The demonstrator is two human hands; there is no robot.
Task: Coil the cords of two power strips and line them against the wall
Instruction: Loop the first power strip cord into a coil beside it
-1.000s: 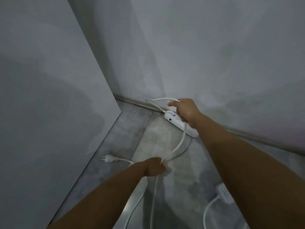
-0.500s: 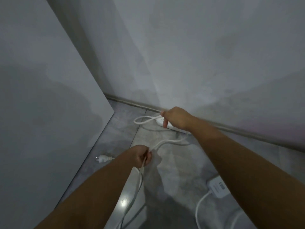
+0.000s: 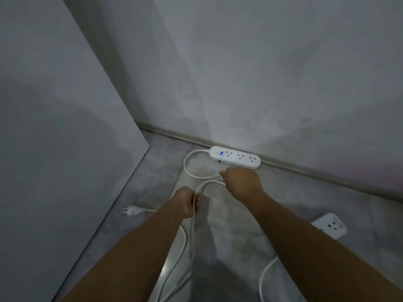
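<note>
Near the power strip, the right hand pinches a loop of cord while the left hand grips slack, best fed in even turns.

Grey floor w/ power strip by wall, 2nd strip right, plug left, cord looped

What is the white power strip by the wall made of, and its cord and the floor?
The power strip looks like hard plastic: smooth, white, rounded ends. Its cord seems soft plastic or rubber, since it bends in loops. The floor looks like grey mottled tile, perhaps concrete, with a seam and shiny glint.
</note>
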